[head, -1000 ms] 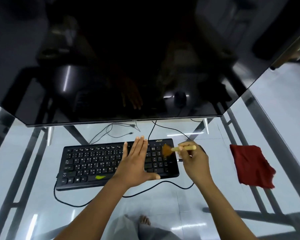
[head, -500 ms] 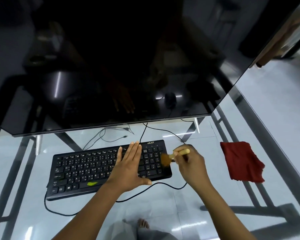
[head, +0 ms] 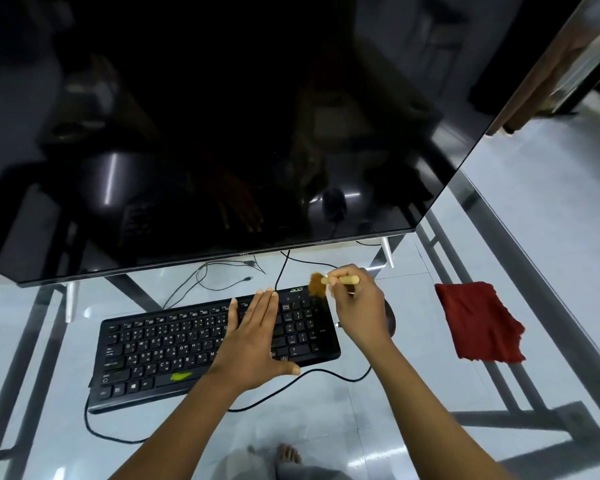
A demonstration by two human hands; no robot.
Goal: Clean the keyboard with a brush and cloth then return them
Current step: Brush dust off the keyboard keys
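A black keyboard (head: 174, 344) lies on the glass table, with a yellow-green mark on its space bar. My left hand (head: 253, 337) rests flat on the keys right of the middle, fingers together and pointing away. My right hand (head: 359, 306) grips a small brush (head: 329, 282) with a pale wooden handle. Its brown bristles touch the keyboard's far right corner, by the number pad. A red cloth (head: 478, 322) lies crumpled on the glass, to the right of my right hand and apart from it.
A large dark monitor (head: 222, 133) stands just behind the keyboard and overhangs it. Black cables (head: 219, 275) run behind and in front of the keyboard. The glass table (head: 413, 393) shows its metal frame, the tiled floor and bare feet below.
The brush has swept from the number pad's middle up to the keyboard's far right corner. My left hand stays flat on the keys. The view has shifted slightly.
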